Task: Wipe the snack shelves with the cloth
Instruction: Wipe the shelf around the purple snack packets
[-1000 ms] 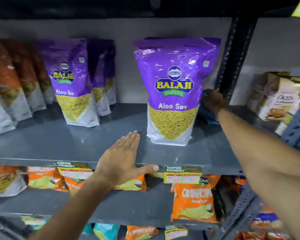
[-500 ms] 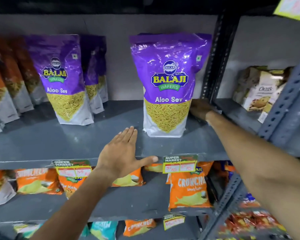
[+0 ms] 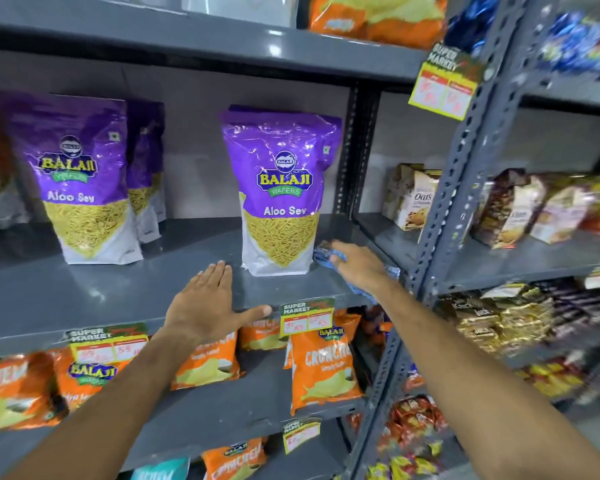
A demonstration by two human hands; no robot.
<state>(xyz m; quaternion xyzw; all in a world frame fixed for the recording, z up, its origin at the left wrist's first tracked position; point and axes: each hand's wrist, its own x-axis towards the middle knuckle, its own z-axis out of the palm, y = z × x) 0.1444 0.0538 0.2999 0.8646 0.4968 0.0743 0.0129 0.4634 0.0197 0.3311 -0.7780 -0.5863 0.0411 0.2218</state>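
Head view shows the right hand (image 3: 359, 268) pressing a blue cloth (image 3: 323, 255) flat on the grey shelf (image 3: 84, 296), just right of the purple Aloo Sev bag (image 3: 281, 192) and near the upright (image 3: 361, 150). Its fingers curl down over the cloth, pinning it rather than gripping it in a fist. The left hand (image 3: 205, 306) lies open on the shelf's front edge, fingers spread, holding nothing. The cloth looks thin, soft and light; it will likely bunch and slide easily on the smooth metal, so a flat palm over its middle should suit best. The bag probably tips easily if nudged.
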